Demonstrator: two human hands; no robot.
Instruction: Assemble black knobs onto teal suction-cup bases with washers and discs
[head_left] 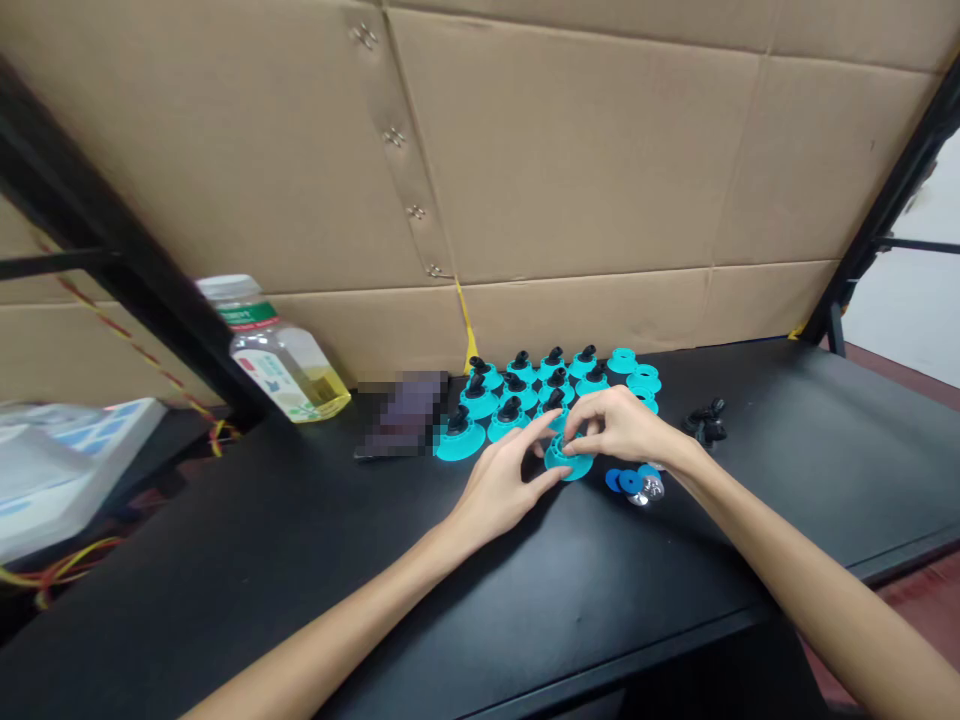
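Note:
A turquoise flared plastic piece (576, 467) stands on the black table between my hands. My left hand (501, 476) steadies it, thumb and forefinger curved around its rim. From above, the fingers of my right hand (621, 426) pinch at the piece's top opening; whatever they hold there is hidden. Just behind are rows of similar turquoise pieces with black angled fittings (508, 409) standing in them. Bare turquoise pieces (643, 379) sit at the right end of those rows. Blue discs (630, 481) and clear shiny discs (651, 489) lie below my right hand.
Loose black fittings (706, 420) lie in a heap to the right. A dark flat device (401, 415), partly blurred, and a bottle of yellow liquid (289, 365) stand at left. Cardboard (585, 170) walls the back. A white machine (67, 480) sits far left.

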